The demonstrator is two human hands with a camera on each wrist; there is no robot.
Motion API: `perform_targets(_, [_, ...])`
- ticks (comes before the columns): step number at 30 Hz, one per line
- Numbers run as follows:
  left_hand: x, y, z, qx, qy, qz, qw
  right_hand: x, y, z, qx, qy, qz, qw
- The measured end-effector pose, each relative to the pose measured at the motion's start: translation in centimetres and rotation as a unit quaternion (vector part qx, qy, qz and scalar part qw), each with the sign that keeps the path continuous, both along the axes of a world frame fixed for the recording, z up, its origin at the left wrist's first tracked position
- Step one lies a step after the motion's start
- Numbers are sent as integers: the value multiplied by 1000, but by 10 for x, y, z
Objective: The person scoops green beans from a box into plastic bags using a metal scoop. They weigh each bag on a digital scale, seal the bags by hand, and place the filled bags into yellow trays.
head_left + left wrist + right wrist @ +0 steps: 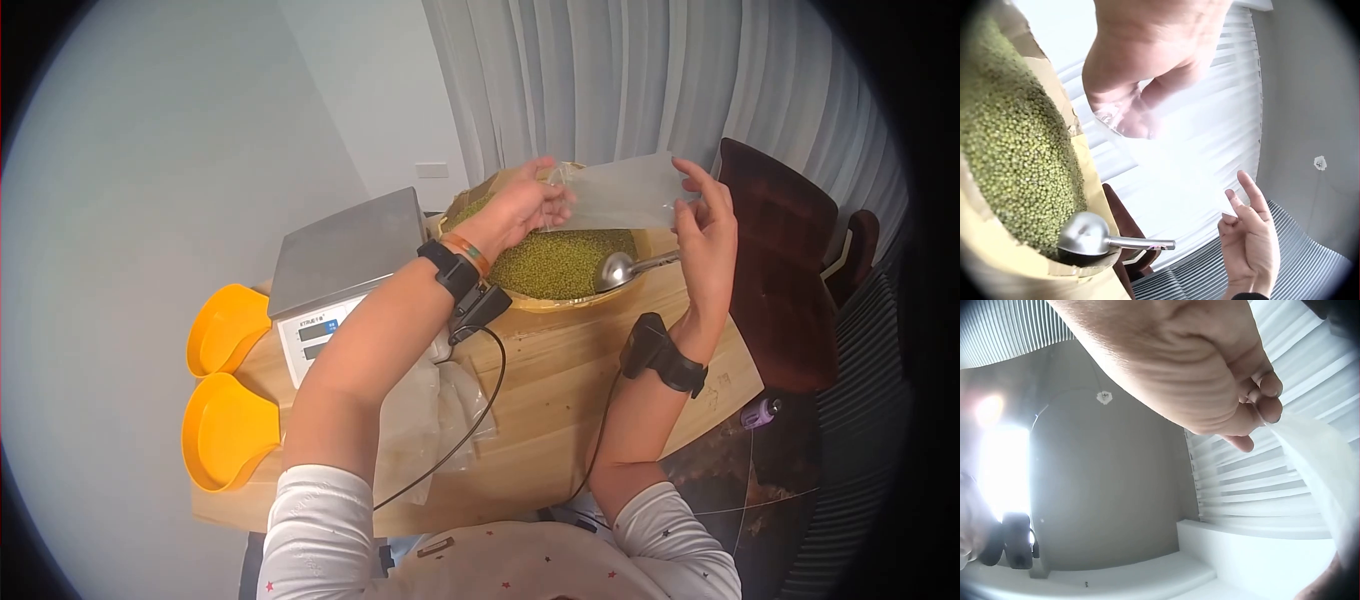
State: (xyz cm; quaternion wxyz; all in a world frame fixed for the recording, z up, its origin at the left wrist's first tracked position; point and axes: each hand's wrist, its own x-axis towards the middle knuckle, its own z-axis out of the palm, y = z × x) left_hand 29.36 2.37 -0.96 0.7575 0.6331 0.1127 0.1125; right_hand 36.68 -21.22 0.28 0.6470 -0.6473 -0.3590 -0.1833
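Both hands hold a clear plastic bag [625,192] stretched between them above a container of green beans [560,265]. The left hand [520,208] pinches one end; in the left wrist view its thumb and fingers close on the crinkled film. The right hand [710,225] pinches the other end, and the right wrist view shows its fingertips together on the edge of the bag [1316,462]. A metal scoop [1085,234] rests on the beans [1022,156] at the container's rim, its handle pointing outward, below the bag.
A scale [350,250] stands left of the container. Two yellow scoop-shaped trays [205,440] lie at the table's left edge. More clear bags [455,410] lie on the wooden table [540,390]. A dark chair [780,270] is at the right; cables hang from both wrists.
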Motion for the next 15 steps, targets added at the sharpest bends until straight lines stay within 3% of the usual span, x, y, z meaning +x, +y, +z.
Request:
perform_targets(5, [-14, -9, 12, 74, -11, 32, 997, 14, -6, -7, -26, -13, 20, 999])
perform_targets(8, [-24, -6, 28, 137, -20, 4, 990, 20, -5, -8, -88, -101, -10, 991])
perform_targets(13, [-86, -3, 62, 247, -5, 44, 968, -21, 2, 13, -114, -82, 62, 988])
perform_targets(15, [-132, -6, 78, 355, 24, 62, 933, -49, 9, 22, -112, -133, 112, 978])
